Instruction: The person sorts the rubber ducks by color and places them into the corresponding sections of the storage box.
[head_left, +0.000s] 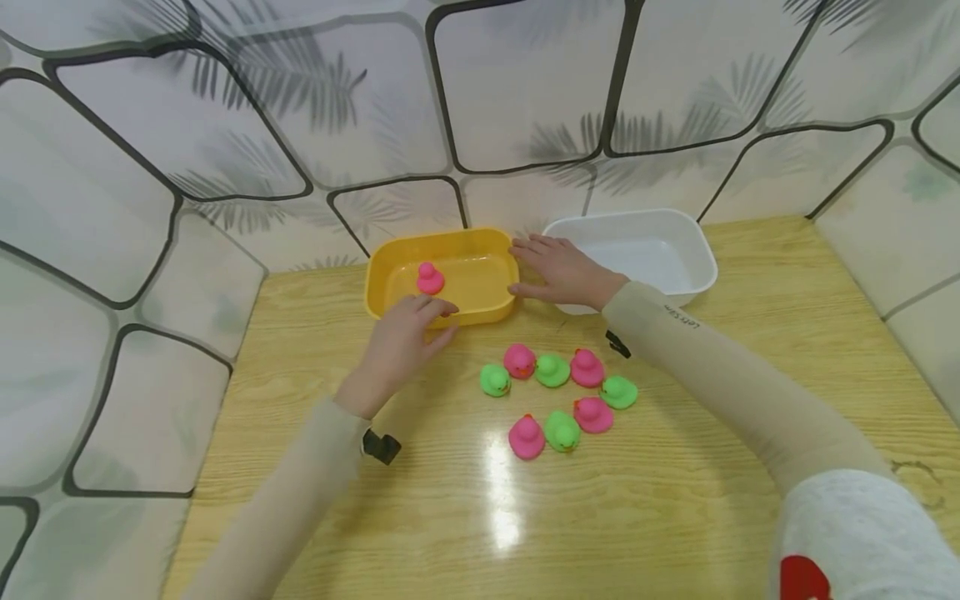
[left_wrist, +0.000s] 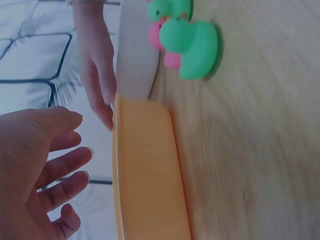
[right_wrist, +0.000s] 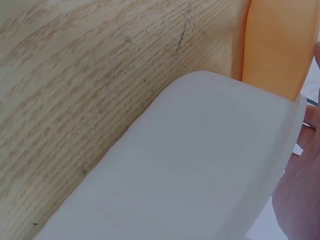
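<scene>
My left hand (head_left: 399, 346) hovers at the near rim of a yellow tub (head_left: 480, 313), its fingers loosely bent and holding nothing. In the left wrist view there is a gap between the left hand (left_wrist: 35, 170) and the tub's wall (left_wrist: 147, 170). One pink rubber duck (head_left: 431, 279) sits inside the tub, beyond those fingers. My right hand (head_left: 562, 271) reaches over the left end of a white tub (head_left: 678, 287), fingers extended to the yellow tub's right rim. Whether its fingertips press on the rim is hard to tell.
Several pink ducks (head_left: 527, 437) and green ducks (head_left: 562, 431) lie loosely grouped on the wooden table (head_left: 420, 517), in front of the tubs. Behind the tubs rises a patterned wall covering (head_left: 525, 83), which also borders the table on both sides.
</scene>
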